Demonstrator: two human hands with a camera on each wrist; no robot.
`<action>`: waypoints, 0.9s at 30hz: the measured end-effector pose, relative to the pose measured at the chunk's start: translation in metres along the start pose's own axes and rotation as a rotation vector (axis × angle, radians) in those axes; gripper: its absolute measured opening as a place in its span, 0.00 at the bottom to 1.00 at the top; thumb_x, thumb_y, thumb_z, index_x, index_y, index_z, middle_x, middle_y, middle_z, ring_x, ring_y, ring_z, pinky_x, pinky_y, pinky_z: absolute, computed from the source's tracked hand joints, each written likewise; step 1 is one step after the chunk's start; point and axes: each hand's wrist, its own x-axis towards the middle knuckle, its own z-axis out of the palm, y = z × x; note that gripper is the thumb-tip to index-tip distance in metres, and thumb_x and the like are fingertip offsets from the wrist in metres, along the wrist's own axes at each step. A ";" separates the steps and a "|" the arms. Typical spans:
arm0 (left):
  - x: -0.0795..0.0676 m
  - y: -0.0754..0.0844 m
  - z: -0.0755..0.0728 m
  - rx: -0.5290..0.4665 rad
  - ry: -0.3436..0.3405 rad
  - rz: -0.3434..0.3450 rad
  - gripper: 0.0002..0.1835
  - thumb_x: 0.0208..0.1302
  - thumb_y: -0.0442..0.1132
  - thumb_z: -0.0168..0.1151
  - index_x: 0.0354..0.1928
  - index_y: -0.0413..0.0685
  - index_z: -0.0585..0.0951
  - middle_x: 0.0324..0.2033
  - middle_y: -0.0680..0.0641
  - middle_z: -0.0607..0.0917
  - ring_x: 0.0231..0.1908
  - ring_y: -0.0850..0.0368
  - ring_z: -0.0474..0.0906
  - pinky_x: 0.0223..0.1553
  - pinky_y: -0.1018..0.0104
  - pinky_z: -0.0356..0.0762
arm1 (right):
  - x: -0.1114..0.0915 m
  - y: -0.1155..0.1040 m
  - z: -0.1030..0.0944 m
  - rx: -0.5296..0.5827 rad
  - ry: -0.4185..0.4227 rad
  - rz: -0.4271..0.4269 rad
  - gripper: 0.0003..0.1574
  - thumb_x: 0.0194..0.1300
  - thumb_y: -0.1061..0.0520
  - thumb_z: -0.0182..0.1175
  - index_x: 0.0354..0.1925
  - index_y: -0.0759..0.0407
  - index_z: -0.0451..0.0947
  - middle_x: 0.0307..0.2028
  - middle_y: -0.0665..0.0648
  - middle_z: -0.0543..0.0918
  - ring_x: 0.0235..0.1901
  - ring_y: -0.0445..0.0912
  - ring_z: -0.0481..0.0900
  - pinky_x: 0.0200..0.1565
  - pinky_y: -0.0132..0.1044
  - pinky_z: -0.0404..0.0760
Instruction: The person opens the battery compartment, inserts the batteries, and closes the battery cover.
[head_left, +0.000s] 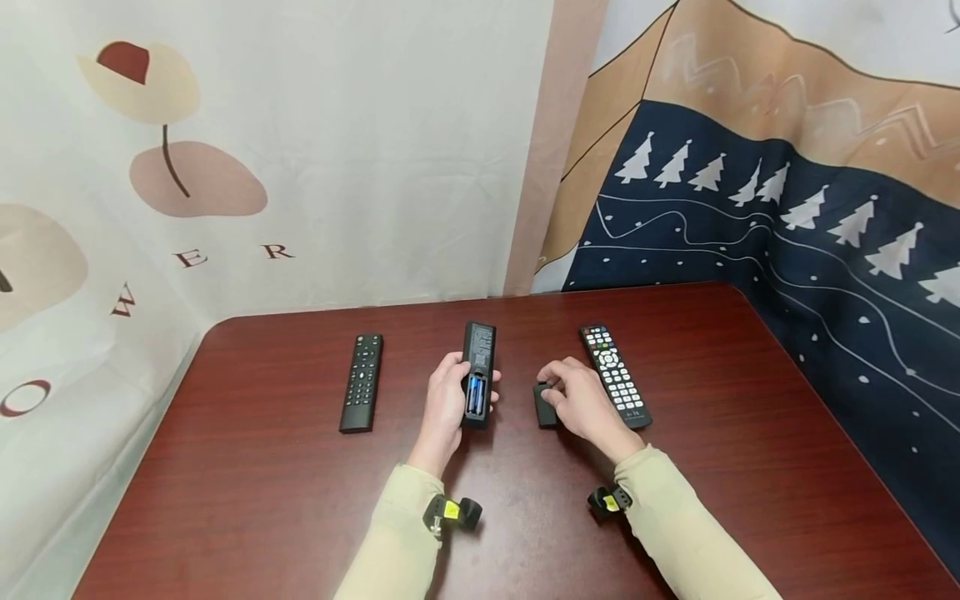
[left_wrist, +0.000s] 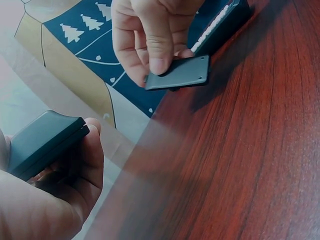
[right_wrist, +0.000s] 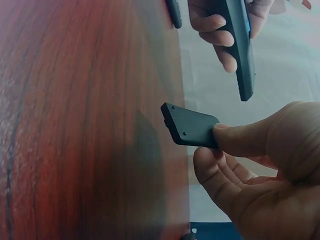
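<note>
My left hand (head_left: 446, 398) grips a black remote control (head_left: 480, 346), back side up, above the table. Its battery compartment is uncovered, and blue batteries (head_left: 476, 395) lie inside. To the right, my right hand (head_left: 581, 398) pinches a small black battery cover (head_left: 545, 407) between thumb and fingers. The right wrist view shows the cover (right_wrist: 192, 126) held off the table, apart from the remote control (right_wrist: 239, 50). In the left wrist view the cover (left_wrist: 182, 72) hangs from the thumb and fingertips, and the remote control (left_wrist: 45, 142) fills the left palm.
A second black remote (head_left: 362, 383) lies on the brown table (head_left: 247, 500) at the left, buttons up. Another remote with white buttons (head_left: 615, 375) lies just beyond the right hand. Patterned cloths (head_left: 375, 167) hang behind the table.
</note>
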 end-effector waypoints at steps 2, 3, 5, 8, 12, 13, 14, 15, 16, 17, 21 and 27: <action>0.000 0.000 0.001 -0.006 0.000 -0.002 0.16 0.80 0.39 0.36 0.57 0.41 0.71 0.41 0.37 0.88 0.25 0.53 0.84 0.28 0.62 0.83 | 0.000 -0.001 0.000 0.014 0.011 -0.010 0.11 0.64 0.69 0.68 0.45 0.62 0.83 0.41 0.57 0.81 0.39 0.51 0.84 0.41 0.43 0.84; 0.000 0.001 0.001 -0.006 0.000 -0.002 0.16 0.80 0.39 0.36 0.57 0.41 0.71 0.42 0.36 0.88 0.25 0.53 0.84 0.28 0.62 0.83 | 0.000 -0.001 0.000 0.019 0.015 -0.016 0.11 0.64 0.69 0.68 0.45 0.62 0.83 0.41 0.57 0.81 0.39 0.51 0.84 0.41 0.43 0.84; 0.000 0.000 0.001 -0.005 -0.003 0.000 0.16 0.80 0.39 0.36 0.57 0.41 0.71 0.42 0.35 0.88 0.25 0.53 0.84 0.29 0.62 0.83 | 0.001 -0.003 0.000 0.025 0.023 -0.027 0.11 0.64 0.69 0.68 0.45 0.62 0.83 0.41 0.58 0.81 0.39 0.51 0.85 0.41 0.43 0.85; 0.001 0.000 0.001 -0.005 -0.005 -0.002 0.16 0.80 0.39 0.36 0.57 0.41 0.71 0.42 0.35 0.88 0.25 0.53 0.84 0.29 0.62 0.83 | 0.001 -0.006 -0.001 0.032 0.031 -0.035 0.11 0.64 0.69 0.68 0.45 0.62 0.83 0.41 0.58 0.82 0.39 0.51 0.85 0.42 0.44 0.85; 0.001 -0.001 0.000 -0.005 -0.007 -0.003 0.16 0.80 0.39 0.36 0.57 0.41 0.71 0.42 0.36 0.88 0.25 0.53 0.84 0.29 0.62 0.83 | 0.000 -0.009 -0.001 0.044 0.040 -0.034 0.11 0.64 0.69 0.69 0.45 0.62 0.83 0.41 0.58 0.82 0.39 0.51 0.85 0.43 0.44 0.85; 0.001 -0.002 0.000 -0.005 -0.008 -0.001 0.16 0.80 0.39 0.36 0.57 0.41 0.71 0.42 0.36 0.88 0.25 0.53 0.84 0.29 0.62 0.83 | 0.001 -0.009 -0.001 0.048 0.043 -0.035 0.11 0.64 0.69 0.69 0.45 0.61 0.83 0.41 0.58 0.82 0.39 0.51 0.85 0.43 0.44 0.85; 0.001 -0.002 0.000 -0.008 -0.009 -0.002 0.16 0.80 0.39 0.36 0.57 0.41 0.72 0.42 0.36 0.88 0.25 0.53 0.84 0.29 0.62 0.83 | 0.001 -0.010 -0.001 0.050 0.048 -0.037 0.11 0.64 0.69 0.69 0.45 0.61 0.83 0.41 0.57 0.82 0.39 0.51 0.85 0.43 0.44 0.85; 0.001 -0.002 0.000 -0.009 -0.009 0.000 0.16 0.80 0.39 0.36 0.57 0.41 0.72 0.42 0.36 0.88 0.25 0.53 0.84 0.29 0.62 0.83 | 0.001 -0.010 -0.001 0.056 0.053 -0.038 0.11 0.64 0.69 0.69 0.45 0.61 0.84 0.41 0.57 0.82 0.39 0.51 0.84 0.43 0.44 0.85; 0.002 -0.002 0.000 -0.012 -0.008 -0.001 0.16 0.80 0.39 0.36 0.57 0.41 0.72 0.41 0.36 0.88 0.25 0.53 0.84 0.29 0.62 0.83 | 0.001 -0.011 -0.002 0.060 0.057 -0.041 0.11 0.64 0.69 0.69 0.45 0.61 0.84 0.41 0.57 0.82 0.39 0.51 0.84 0.43 0.44 0.85; 0.002 -0.002 0.001 -0.015 -0.008 -0.001 0.16 0.80 0.39 0.36 0.57 0.41 0.72 0.41 0.36 0.88 0.25 0.53 0.84 0.29 0.62 0.83 | 0.001 -0.012 -0.002 0.066 0.061 -0.043 0.11 0.64 0.69 0.69 0.45 0.61 0.84 0.41 0.57 0.82 0.39 0.50 0.84 0.43 0.44 0.85; 0.003 -0.003 0.001 -0.026 -0.007 -0.008 0.16 0.80 0.38 0.37 0.56 0.41 0.72 0.41 0.36 0.88 0.25 0.52 0.84 0.29 0.61 0.83 | 0.002 -0.014 -0.001 0.095 0.076 -0.049 0.11 0.63 0.70 0.69 0.44 0.61 0.84 0.40 0.57 0.81 0.38 0.50 0.84 0.43 0.44 0.85; 0.003 -0.005 0.001 -0.034 -0.001 -0.007 0.15 0.80 0.38 0.37 0.55 0.39 0.72 0.41 0.35 0.88 0.23 0.53 0.83 0.29 0.61 0.83 | 0.002 -0.016 0.001 0.117 0.086 -0.058 0.12 0.63 0.70 0.69 0.45 0.61 0.84 0.41 0.57 0.82 0.39 0.49 0.84 0.42 0.43 0.85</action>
